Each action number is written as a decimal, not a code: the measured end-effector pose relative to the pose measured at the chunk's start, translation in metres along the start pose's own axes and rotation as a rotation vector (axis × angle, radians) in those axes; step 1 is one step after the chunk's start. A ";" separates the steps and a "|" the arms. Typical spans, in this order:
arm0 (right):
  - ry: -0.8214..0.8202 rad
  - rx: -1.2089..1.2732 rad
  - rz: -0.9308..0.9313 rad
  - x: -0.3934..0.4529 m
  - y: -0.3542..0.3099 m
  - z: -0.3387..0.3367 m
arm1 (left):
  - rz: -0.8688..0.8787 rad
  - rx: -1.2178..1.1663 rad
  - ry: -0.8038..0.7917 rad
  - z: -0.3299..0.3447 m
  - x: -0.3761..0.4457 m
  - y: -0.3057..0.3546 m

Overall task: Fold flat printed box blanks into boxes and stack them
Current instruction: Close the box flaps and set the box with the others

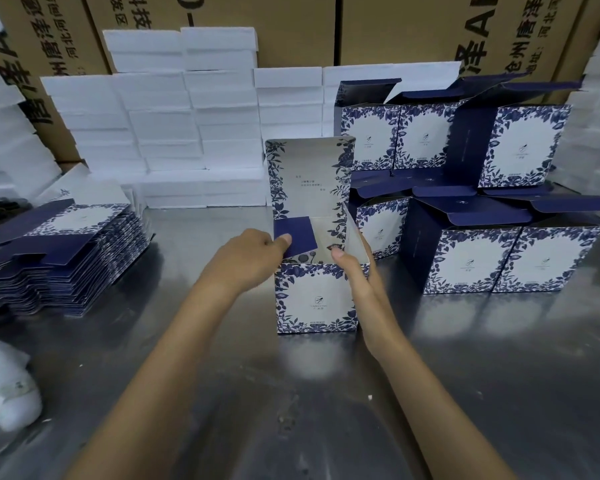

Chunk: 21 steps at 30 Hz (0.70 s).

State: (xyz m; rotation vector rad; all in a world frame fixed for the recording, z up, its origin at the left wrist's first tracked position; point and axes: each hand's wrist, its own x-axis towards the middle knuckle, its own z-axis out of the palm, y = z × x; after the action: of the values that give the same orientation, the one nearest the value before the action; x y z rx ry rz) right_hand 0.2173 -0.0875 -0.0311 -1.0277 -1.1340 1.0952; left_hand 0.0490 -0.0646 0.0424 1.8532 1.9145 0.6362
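Note:
A blue-and-white floral printed box stands upright on the steel table, its lid raised at the back. My left hand pinches the dark blue side flap at the box's left top edge. My right hand lies along the box's right side, thumb over the front rim, fingers straight against the wall. A pile of flat box blanks sits at the left. Several folded boxes with open lids are stacked in two tiers at the right.
White foam blocks are piled behind the box and along both sides. Brown shipping cartons form the back wall. A white foam lump lies at the table's near left. The steel table stretches toward me.

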 end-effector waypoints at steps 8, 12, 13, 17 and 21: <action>0.002 -0.018 -0.016 0.000 0.000 -0.003 | 0.089 0.018 -0.018 0.003 0.001 -0.005; 0.009 -0.011 -0.018 0.000 0.000 -0.003 | -0.013 -0.085 -0.330 -0.023 0.021 -0.002; 0.008 -0.015 -0.022 0.000 0.000 -0.003 | -0.017 -0.075 -0.316 -0.022 0.025 -0.001; 0.005 -0.036 -0.020 0.001 0.000 -0.004 | 0.106 -0.043 -0.076 0.001 0.024 -0.002; 0.022 -0.023 0.014 0.002 0.002 -0.006 | -0.076 -0.271 -0.217 -0.006 0.035 -0.005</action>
State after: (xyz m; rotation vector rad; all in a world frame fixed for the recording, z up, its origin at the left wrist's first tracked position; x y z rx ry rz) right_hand 0.2230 -0.0857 -0.0333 -1.0648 -1.1256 1.0822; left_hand 0.0399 -0.0298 0.0456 1.6019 1.6605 0.6086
